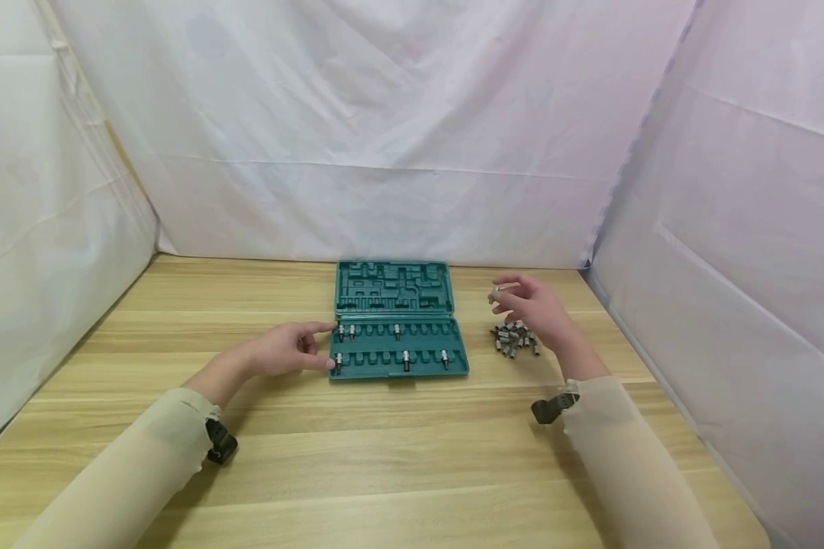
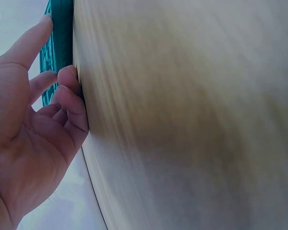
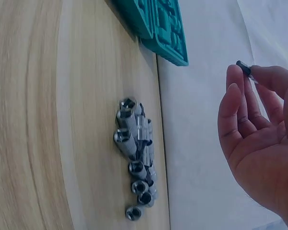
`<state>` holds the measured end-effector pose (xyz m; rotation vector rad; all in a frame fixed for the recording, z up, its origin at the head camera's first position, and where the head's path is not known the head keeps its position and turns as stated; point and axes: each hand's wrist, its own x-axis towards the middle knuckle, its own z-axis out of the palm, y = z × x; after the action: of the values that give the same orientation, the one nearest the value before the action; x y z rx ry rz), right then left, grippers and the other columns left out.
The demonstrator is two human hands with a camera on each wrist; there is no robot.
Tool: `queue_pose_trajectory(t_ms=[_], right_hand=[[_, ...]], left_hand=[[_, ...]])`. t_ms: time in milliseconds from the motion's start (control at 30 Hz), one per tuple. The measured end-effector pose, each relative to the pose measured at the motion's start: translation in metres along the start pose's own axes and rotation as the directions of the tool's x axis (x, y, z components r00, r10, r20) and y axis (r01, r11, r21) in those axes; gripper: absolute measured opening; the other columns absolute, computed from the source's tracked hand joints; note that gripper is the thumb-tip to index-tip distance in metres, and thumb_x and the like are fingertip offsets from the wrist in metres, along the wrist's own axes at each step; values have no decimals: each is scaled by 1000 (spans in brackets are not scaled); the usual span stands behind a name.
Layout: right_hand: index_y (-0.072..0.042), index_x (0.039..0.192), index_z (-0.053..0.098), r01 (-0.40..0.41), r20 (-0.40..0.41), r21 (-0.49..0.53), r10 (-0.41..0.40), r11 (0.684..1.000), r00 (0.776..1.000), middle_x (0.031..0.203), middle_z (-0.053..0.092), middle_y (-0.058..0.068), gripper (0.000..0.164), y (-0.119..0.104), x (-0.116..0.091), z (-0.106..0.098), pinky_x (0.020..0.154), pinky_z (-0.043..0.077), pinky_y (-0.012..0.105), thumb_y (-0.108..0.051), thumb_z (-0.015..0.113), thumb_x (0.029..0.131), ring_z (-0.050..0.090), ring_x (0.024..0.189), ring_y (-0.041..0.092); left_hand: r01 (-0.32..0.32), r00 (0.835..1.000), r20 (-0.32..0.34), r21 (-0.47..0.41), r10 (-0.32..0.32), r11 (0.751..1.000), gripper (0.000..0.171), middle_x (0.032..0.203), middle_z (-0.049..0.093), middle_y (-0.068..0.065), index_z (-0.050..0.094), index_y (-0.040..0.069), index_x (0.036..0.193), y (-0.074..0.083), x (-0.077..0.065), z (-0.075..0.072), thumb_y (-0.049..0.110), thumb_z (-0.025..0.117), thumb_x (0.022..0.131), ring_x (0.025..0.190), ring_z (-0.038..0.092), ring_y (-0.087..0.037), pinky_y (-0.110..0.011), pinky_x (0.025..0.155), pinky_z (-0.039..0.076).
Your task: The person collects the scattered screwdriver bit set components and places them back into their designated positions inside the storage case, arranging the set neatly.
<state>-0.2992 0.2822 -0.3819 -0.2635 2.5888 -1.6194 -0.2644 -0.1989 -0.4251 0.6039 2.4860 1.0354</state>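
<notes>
An unfolded green plastic case [image 1: 394,290] lies on the table, with several bit sockets [image 1: 406,357] seated in slots of its near half. My left hand [image 1: 283,349] is at that half's left side, index finger and thumb extended to its edge. In the left wrist view, the thumb touches the green case [image 2: 63,38] while the other fingers bend loosely beside it. Above a pile of metal sockets [image 1: 515,335], my right hand [image 1: 532,305] pinches one small bit socket [image 3: 245,69] between thumb and fingertips, its dark tip showing.
The wooden table [image 1: 357,457] carries the case in its middle and the socket pile to the case's right. White cloth [image 1: 384,114] hangs behind the table and along both sides. Black wrist cameras [image 1: 552,408] are strapped at both sleeves.
</notes>
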Motion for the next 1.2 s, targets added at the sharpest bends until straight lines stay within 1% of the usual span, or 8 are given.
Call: queue_pose_trajectory(t_ms=[233,433,533,667,800,900,1033,1200], right_hand=[[-4,145,61,28,35,89,-31,996,999,131,71,20,39,1,6,16,92,66,34,-25,67,112,80,103,12],[-4,147,59,19,74,163,-32,986,997,143,61,33,40,-2,8,29,101,63,40,-15,69,110,80,110,19],[-4,148,60,24,88,179,-40,984,995,145,61,36,40,-4,9,35,104,62,42,-11,69,109,80,111,21],[-3,149,60,29,104,164,-47,986,994,145,65,34,42,-10,10,43,102,63,41,-13,69,110,79,115,26],[-4,151,61,28,99,93,-37,995,994,142,70,28,46,-14,12,52,96,65,41,-22,71,110,76,119,35],[-8,150,63,22,91,33,-25,999,996,138,73,22,48,-16,13,59,95,62,46,-29,73,108,73,121,40],[-11,149,65,23,96,0,-23,1000,995,134,74,16,48,-19,15,69,101,58,57,-33,75,107,72,120,38],[-11,147,67,25,125,0,-25,1000,992,136,74,13,47,-21,18,81,100,58,56,-33,76,106,71,119,33]], left_hand=[[7,1000,0,15,-7,1000,89,99,67,-6,39,12,172,-1,0,0,40,84,99,85,57,-20,-30,70,48],[13,1000,-2,15,-13,1000,89,101,67,-6,40,12,171,1,-1,0,41,84,99,87,57,-19,-31,72,48],[14,1000,-4,15,-14,1000,89,102,67,-7,40,12,171,1,0,0,40,84,99,87,57,-20,-31,72,48],[16,1000,-4,18,-16,1000,88,102,67,-7,40,12,171,2,0,0,39,83,100,87,57,-20,-32,72,48],[14,1000,-3,22,-14,1000,88,102,68,-7,40,12,171,3,0,0,39,83,100,87,58,-20,-32,72,48],[12,1000,-2,29,-12,1000,87,101,68,-7,40,11,171,2,0,0,38,83,100,88,58,-20,-32,73,49],[10,1000,-3,33,-10,999,87,101,68,-7,40,11,171,1,0,0,38,83,100,88,58,-20,-32,72,49],[10,1000,-4,36,-10,999,87,101,68,-7,40,12,171,1,1,0,39,83,100,87,58,-20,-32,73,48]])
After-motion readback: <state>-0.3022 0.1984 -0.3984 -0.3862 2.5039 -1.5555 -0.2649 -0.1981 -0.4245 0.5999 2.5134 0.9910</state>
